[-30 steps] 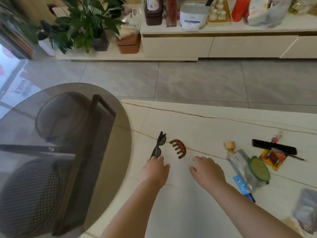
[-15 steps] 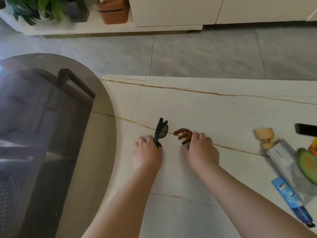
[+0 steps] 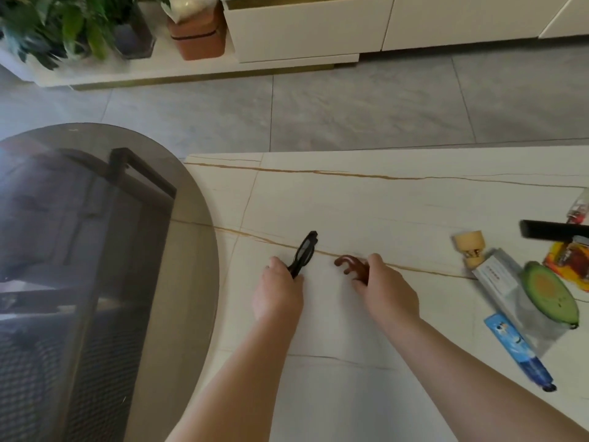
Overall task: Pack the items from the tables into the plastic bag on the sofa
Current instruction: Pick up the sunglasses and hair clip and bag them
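On the white marble table (image 3: 382,202), my left hand (image 3: 278,291) is closed around the near end of a pair of folded black sunglasses (image 3: 305,252), which stick up and away from it. My right hand (image 3: 387,290) grips a brown hair claw clip (image 3: 350,264); only the clip's left teeth show past my fingers. The plastic bag and the sofa are out of view.
At the table's right lie a tube with a wooden cap (image 3: 470,248), a green avocado-shaped pouch (image 3: 548,296), a blue tube (image 3: 519,352), a black comb (image 3: 554,231) and an orange packet (image 3: 570,261). A round smoked-glass table (image 3: 95,250) adjoins on the left. Plants (image 3: 63,23) and a white cabinet (image 3: 318,27) stand beyond.
Both hands reached forward onto the two items and closed on them. The sunglasses and the clip now sit in my fingers, slightly raised. The camera view shifted.
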The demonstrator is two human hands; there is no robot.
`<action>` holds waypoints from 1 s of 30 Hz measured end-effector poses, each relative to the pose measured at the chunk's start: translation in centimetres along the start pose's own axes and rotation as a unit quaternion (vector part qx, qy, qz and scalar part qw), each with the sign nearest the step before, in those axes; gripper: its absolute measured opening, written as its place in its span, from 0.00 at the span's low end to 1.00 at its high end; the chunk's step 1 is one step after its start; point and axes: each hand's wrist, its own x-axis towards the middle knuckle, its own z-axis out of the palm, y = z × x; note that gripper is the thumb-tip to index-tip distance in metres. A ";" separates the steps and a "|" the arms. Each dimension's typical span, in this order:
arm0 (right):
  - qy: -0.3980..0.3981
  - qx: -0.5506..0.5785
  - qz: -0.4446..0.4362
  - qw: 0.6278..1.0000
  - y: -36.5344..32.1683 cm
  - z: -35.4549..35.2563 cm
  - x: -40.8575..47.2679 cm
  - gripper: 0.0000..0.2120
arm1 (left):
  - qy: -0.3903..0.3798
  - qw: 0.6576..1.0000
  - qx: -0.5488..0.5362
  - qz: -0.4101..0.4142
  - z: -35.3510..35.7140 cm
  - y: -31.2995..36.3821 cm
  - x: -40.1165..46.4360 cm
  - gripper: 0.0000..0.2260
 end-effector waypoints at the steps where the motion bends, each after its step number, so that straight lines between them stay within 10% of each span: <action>1: 0.002 0.026 0.012 1.000 0.4 -0.6 -0.7 0.11 | -0.005 1.000 -0.005 0.007 -0.5 0.3 -0.7 0.12; 23: 0.171 0.337 0.188 0.907 13.5 -17.9 -29.0 0.06 | -0.165 0.960 -0.044 0.222 -6.4 11.3 -30.2 0.10; 30: 0.228 0.464 0.276 0.810 19.4 -21.0 -39.4 0.06 | -0.239 0.926 0.032 0.291 -5.2 13.7 -39.7 0.11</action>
